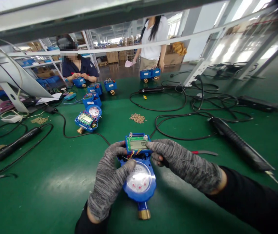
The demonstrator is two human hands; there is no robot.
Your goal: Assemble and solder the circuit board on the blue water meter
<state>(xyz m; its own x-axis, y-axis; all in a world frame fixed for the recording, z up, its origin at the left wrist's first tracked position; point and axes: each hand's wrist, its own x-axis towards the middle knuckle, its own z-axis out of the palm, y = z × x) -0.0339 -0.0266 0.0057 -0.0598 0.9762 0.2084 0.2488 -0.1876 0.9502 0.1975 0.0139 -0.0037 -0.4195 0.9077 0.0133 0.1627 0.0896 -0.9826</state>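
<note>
A blue water meter (140, 182) with a round clear dial and a brass fitting lies on the green table in front of me. At its top sits a green circuit board with a lit display (139, 144), coloured wires below it. My gloved left hand (114, 175) grips the meter's left side, thumb over the dial's upper edge. My gloved right hand (175, 159) pinches the right edge of the display board, its fingertips closed there.
Another opened meter (86, 121) and several blue units stand at the back left. A screw pile (137, 118) lies behind the display. Electric screwdrivers (241, 144) and cables lie at both sides. Two people (153, 39) are across the table (56, 195).
</note>
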